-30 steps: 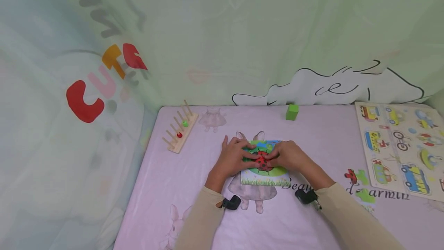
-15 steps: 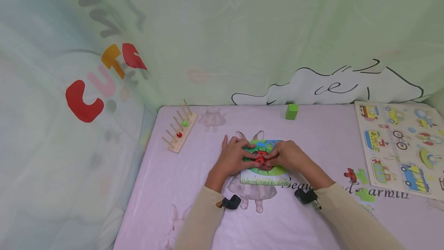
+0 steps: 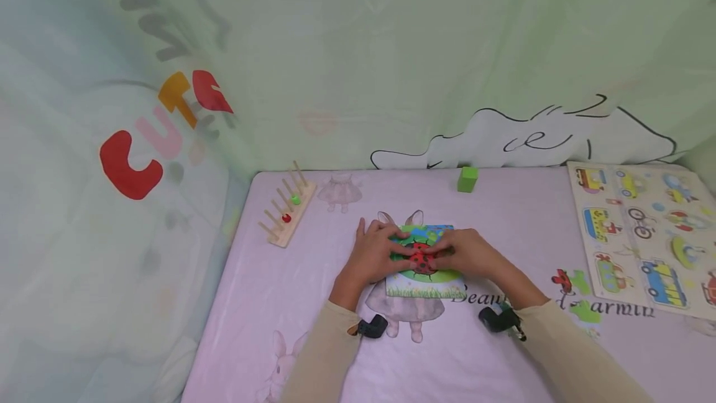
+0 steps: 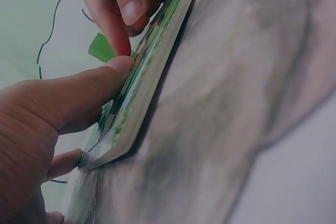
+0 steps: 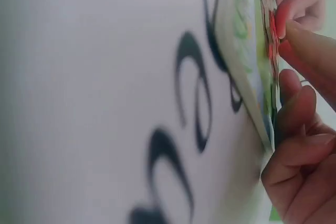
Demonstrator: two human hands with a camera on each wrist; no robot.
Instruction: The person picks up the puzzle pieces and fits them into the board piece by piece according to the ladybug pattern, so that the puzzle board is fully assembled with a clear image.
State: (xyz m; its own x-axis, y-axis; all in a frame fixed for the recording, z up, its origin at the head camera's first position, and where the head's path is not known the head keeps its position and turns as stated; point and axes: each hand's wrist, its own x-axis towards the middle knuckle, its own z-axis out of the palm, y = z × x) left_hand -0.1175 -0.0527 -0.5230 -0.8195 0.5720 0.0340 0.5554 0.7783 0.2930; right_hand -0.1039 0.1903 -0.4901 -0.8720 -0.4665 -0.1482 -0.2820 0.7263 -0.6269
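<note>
A small square ladybug jigsaw puzzle lies on the pink cloth in front of the person. The left hand comes over its left side, with spread fingers and the thumb tip on the red ladybug picture. From the right, the right hand presses its index finger and thumb onto the same picture. In the left wrist view the fingertips of both hands meet at the layered puzzle pieces, which stand slightly above the tray rim. The right wrist view shows the right hand's other fingers bent beside the edge.
Loose puzzle pieces lie to the right. Beyond them is a large wooden peg puzzle board with vehicle pictures. A green block stands at the back. A wooden peg rack with a red and a green bead is at left.
The head view has shifted slightly. Both hands stay on the ladybug puzzle, and the right wrist has moved a little to the right.
</note>
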